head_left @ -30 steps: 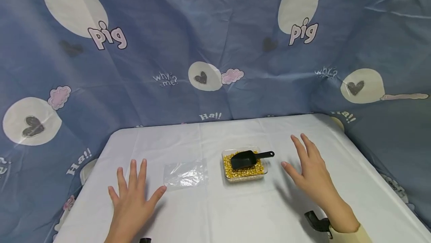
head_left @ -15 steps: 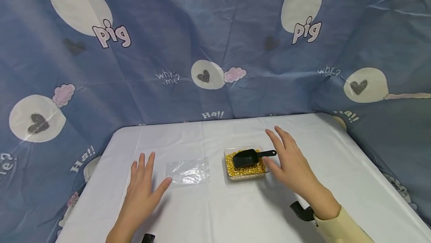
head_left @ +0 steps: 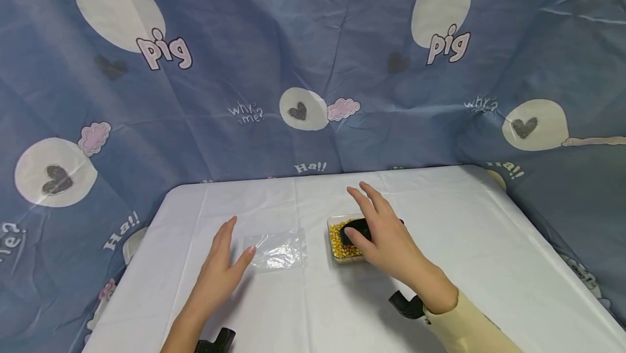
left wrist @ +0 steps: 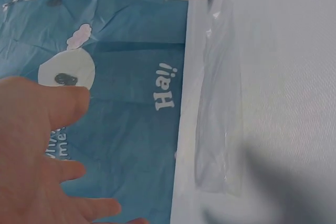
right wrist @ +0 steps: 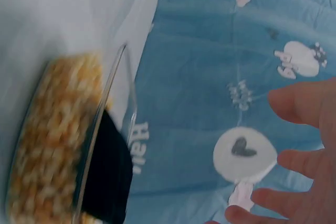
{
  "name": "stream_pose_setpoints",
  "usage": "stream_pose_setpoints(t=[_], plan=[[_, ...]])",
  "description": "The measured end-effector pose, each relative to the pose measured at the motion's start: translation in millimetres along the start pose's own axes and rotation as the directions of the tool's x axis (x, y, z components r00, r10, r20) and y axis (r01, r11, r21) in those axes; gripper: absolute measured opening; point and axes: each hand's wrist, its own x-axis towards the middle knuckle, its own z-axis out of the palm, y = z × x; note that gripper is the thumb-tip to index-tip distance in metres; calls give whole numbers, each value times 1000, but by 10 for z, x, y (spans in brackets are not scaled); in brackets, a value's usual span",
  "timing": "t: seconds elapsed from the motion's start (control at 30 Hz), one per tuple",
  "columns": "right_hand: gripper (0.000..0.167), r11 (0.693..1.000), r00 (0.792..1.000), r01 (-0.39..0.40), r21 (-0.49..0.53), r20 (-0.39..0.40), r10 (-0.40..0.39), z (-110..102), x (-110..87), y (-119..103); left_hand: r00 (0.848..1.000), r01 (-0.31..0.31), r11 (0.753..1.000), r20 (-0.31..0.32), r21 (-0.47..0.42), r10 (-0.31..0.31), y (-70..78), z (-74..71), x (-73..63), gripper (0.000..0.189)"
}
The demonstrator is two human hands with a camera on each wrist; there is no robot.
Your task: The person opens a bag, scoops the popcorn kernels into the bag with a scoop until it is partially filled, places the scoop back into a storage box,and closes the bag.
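Observation:
A clear rectangular container [head_left: 336, 255] filled with yellow corn kernels stands on the table, and a black scoop [head_left: 348, 233] lies on the corn. My right hand [head_left: 388, 241] hovers over the container with its fingers spread, hiding most of the scoop and its handle. In the right wrist view the corn kernels [right wrist: 58, 129] show through the container's side, apart from the fingers. My left hand [head_left: 220, 271] is held above the table, fingers extended, its thumb overlapping the left edge of a flat clear plastic bag [head_left: 281, 250] in the head view. Neither hand holds anything.
A white cloth covers the table [head_left: 274, 315]. Behind it and along the sides hangs a blue printed curtain [head_left: 235, 70]. Black wrist camera mounts [head_left: 408, 305] stick out inward from both wrists.
My right hand has moved left from beside the container to over the scoop. The left hand has shifted right toward the plastic bag and turned more sideways. Container and bag stay in place.

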Motion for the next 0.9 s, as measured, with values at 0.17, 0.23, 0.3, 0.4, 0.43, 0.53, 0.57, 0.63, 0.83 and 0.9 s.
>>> stream_pose_setpoints(t=[0.17,0.23,0.3,0.4,0.43,0.53,0.57,0.63,0.83,0.9], plan=[[74,999,1000,-2,51,1,2,93,77,-167,1000,-8,999,26,-50,9,-37,57,64,80],[74,998,1000,-11,65,-1,11,140,99,-218,999,-10,998,36,-61,12,-43,81,93,79],[72,995,1000,-31,90,9,30,189,116,-271,999,-2,997,47,-74,5,-44,103,126,78],[69,985,997,-74,157,41,68,271,144,-348,998,18,995,56,-93,-13,-37,128,195,75],[68,980,996,-86,180,53,77,301,156,-374,998,26,995,58,-101,-20,-34,134,224,75],[67,965,993,-108,240,79,91,404,189,-443,997,50,992,64,-116,-42,-26,143,305,71],[67,961,992,-110,253,83,92,438,198,-465,997,56,991,67,-123,-48,-24,145,327,70],[65,956,991,-119,270,86,99,510,214,-503,996,70,989,72,-129,-61,-20,150,366,66],[61,920,982,-179,350,124,144,727,234,-584,993,110,985,65,-135,-102,-36,186,442,58],[59,901,976,-204,382,149,158,795,226,-600,992,115,984,58,-133,-108,-51,202,455,55]])
